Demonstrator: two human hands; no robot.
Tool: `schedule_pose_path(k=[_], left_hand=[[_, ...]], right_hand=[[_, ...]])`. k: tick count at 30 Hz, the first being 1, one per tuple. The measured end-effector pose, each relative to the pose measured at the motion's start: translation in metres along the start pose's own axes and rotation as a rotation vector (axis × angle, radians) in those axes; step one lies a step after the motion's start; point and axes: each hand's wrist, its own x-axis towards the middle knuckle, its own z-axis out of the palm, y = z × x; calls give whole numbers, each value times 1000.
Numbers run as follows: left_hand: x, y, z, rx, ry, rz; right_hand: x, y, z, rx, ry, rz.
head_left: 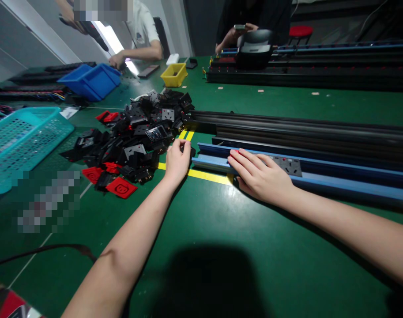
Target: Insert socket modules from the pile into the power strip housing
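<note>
My left hand [178, 161] is closed, its fingers curled together at the near right edge of a heap of black socket modules [135, 115]. A dark piece shows at its fingertips, mostly hidden, and I cannot make out its kind. Just to the right begins a blue channel rail [211, 162] lying lengthwise on the table. My right hand [262, 176] rests across this rail with fingers stretched out flat and the thumb low on the near side. Red shows under its fingertips. A black socket module [289, 166] sits in the channel beside the hand, partly covered by it.
Red plates [122, 187] lie among the heap. Black rails [287, 126] run behind the blue one. At left stand a turquoise basket [32, 137] and a blue bin [92, 81]; farther back is a yellow bin [174, 75]. Two people sit across the green table [201, 238].
</note>
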Motion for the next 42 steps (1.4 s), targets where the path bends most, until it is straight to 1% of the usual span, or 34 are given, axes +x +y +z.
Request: schedule_pose_path(k=[9,12,14,17,23,28,32,38,42], left_hand=[[10,-6,3,-300,-17,-133],[12,-5,5,-442,3,-196],[13,-3,6,-497,27,-234],[15,0,7,-531,34,-249],[11,8,10,-613,-32,-227],[6,12,14,-609,-22,-227],[3,7,16,-536,19,-212],[0,1,17,-371,56,-169],[-2,3,18,-340,35,-112]], right_hand=[[-1,0,1,-12,5,-4],[0,0,1,-4,9,-5],[1,0,0,-2,12,-5],[1,0,0,7,8,-4],[0,1,1,-10,3,-7],[0,1,0,-11,-6,-7],[0,0,0,-8,-12,-4],[1,0,1,-13,-8,-1],[0,1,2,-5,4,0]])
